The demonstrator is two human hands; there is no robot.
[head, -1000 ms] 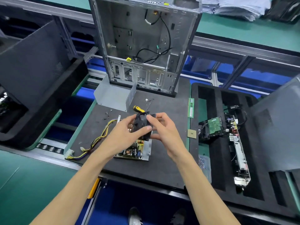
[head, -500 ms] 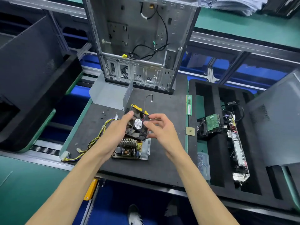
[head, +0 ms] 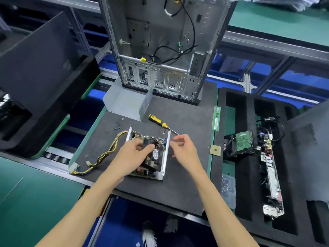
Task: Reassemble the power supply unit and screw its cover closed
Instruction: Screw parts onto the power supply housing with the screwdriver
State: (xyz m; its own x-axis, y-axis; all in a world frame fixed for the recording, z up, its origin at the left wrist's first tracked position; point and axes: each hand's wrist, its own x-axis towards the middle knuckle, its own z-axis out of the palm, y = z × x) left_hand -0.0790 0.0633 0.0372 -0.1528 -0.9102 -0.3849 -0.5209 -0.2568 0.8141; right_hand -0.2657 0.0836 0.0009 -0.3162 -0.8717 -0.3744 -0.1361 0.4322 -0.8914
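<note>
Power supply unit, an open grey sheet-metal tray (head: 164,157) carrying a circuit board, lies on the black foam work mat (head: 178,184), in front of the upright bare-metal computer case (head: 160,50). A square black cooling fan (head: 154,155) with a round white label sits tilted inside the tray. The left hand (head: 132,155) grips the fan, thumb on its top face and fingers curled over its far edge. The right hand (head: 184,148) hovers just right of the tray wall, fingers loosely curled and holding nothing. A yellow-and-black wire bundle (head: 106,154) trails left from the tray. The bent grey metal cover (head: 126,102) stands behind the tray. A yellow-and-black-handled screwdriver (head: 160,123) and small dark loose screws (head: 118,123) lie between cover and tray.
</note>
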